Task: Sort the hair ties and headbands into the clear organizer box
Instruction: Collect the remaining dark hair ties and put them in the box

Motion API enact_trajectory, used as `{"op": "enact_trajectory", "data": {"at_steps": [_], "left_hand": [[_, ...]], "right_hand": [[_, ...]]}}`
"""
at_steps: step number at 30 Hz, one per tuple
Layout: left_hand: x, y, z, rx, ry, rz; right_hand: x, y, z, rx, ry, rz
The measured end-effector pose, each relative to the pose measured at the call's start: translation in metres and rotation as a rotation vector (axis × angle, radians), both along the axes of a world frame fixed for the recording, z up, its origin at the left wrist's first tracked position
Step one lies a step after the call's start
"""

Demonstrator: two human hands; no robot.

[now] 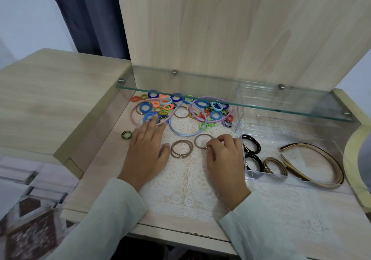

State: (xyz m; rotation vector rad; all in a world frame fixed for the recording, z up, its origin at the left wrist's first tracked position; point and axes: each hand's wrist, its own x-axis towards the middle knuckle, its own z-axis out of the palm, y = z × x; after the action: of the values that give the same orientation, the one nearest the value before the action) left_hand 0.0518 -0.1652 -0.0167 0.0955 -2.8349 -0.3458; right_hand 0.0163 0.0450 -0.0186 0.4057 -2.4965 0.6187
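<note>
table (96, 179): wood top with a lace mat (186, 189); a glass shelf (180, 83) hung over the far part.
clear box (261, 176): sat at the right end of the table, partly under the shelf. The near section held tan headbands (313, 147), black ties (251, 143) and brown ties (275, 163).
loose pile (166, 105): coloured ties were heaped under the shelf, left of the box, and were still to be sorted. A pink headband (133, 117), a blue headband (180, 133) and a purple headband (212, 99) lay mixed in.
left hand (146, 151): lay flat on the mat with fingers straight, gripping nothing. Its fingertips rested at the pile's near edge, on a blue tie (145, 117).
right hand (224, 155): was knuckles up, just left of the box wall. Its fingers were curled and pinched the near rim of a single brown tie (195, 142).
brown pair (180, 155): two more brown ties lay on the mat between the hands.
stray tie (123, 135): a green-black one lay alone, left of the left hand.
step: likely picking up brown ties to go with the brown ones in the box.
how to do it well: lift the tie clear off the lace so it doesn't snag. Carry it over the box wall and drop it by the matching browns, not on the black ones. Take the brown pair next, and keep the left hand flat so the pile stays put.
</note>
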Motion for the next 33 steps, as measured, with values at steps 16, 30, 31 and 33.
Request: {"op": "enact_trajectory", "data": {"at_steps": [16,30,31,33], "left_hand": [[-0.003,0.0,-0.003,0.013,-0.129,0.061],[-0.012,-0.01,0.005,0.362,0.019,0.042],[-0.013,-0.013,0.006,0.301,0.099,0.055],[-0.022,-0.023,0.01,0.159,0.259,0.066]], "right_hand": [[0.006,-0.017,0.011,0.014,0.136,0.175],[0.019,-0.032,0.012,0.13,0.076,0.306],[0.02,-0.031,0.013,0.124,0.072,0.315],[0.02,-0.03,0.016,0.106,0.076,0.328]]}}
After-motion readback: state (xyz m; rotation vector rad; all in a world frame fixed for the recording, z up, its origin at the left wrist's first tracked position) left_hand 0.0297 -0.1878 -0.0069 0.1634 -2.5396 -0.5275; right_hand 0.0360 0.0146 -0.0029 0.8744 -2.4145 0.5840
